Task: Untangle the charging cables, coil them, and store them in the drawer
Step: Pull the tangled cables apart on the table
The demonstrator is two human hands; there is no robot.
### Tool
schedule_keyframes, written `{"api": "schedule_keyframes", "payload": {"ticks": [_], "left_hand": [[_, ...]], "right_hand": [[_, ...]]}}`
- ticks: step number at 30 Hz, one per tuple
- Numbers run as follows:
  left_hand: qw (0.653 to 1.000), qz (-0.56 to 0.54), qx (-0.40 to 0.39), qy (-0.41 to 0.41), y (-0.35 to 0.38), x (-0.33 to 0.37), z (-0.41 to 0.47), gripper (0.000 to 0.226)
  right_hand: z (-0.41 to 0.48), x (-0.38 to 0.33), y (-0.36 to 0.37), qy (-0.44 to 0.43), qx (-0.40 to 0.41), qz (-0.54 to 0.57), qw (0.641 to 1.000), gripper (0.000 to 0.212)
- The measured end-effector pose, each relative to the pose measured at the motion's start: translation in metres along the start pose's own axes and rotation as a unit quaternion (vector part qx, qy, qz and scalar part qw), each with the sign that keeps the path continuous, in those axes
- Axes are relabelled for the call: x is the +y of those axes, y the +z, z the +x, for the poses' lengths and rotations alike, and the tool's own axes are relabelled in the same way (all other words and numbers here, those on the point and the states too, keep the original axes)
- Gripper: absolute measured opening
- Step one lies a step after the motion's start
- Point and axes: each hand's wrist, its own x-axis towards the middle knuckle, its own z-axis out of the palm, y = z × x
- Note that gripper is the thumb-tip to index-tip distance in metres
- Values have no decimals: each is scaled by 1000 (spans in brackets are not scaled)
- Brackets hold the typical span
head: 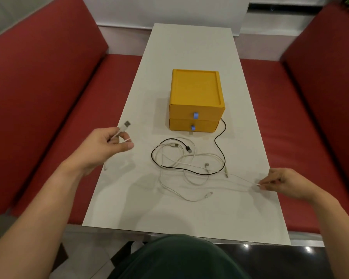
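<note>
Left hand (107, 146) raised over the desk (189, 47) at its left edge, fingers curled round a white cable (120, 132), USB plug sticking up. Right hand (284, 183) low at the right edge, fingers pinching a white strand (257, 185). Tangle of white cables (189, 164) and one black cable (220, 137) lies mid-desk, just in front of the yellow drawer unit (196, 97), both drawers closed.

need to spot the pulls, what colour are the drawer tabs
Light blue, both the upper drawer tab and lower drawer tab; head view shows it.
</note>
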Motion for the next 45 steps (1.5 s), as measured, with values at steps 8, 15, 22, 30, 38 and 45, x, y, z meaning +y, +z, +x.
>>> {"api": "schedule_keyframes", "payload": {"ticks": [8, 15, 22, 30, 38, 45], "left_hand": [[988, -149, -20, -17, -16, -10, -32, 48], [867, -435, 237, -55, -43, -33, -36, 32], [872, -398, 272, -83, -25, -48, -34, 25], [897, -339, 245, -142, 5, -57, -29, 15], [883, -382, 233, -143, -7, -53, -36, 14], [854, -380, 295, -195, -16, -73, -26, 15]], "right_hand": [[-1, 23, 13, 109, 18, -71, 991, 44], [-12, 27, 10, 215, 105, -99, 966, 16], [-2, 18, 18, 272, 98, -179, 940, 28], [26, -123, 56, 10, 212, -85, 974, 48], [70, -232, 123, -116, 88, -58, 988, 58], [67, -227, 111, -123, 95, 15, 988, 31]]}}
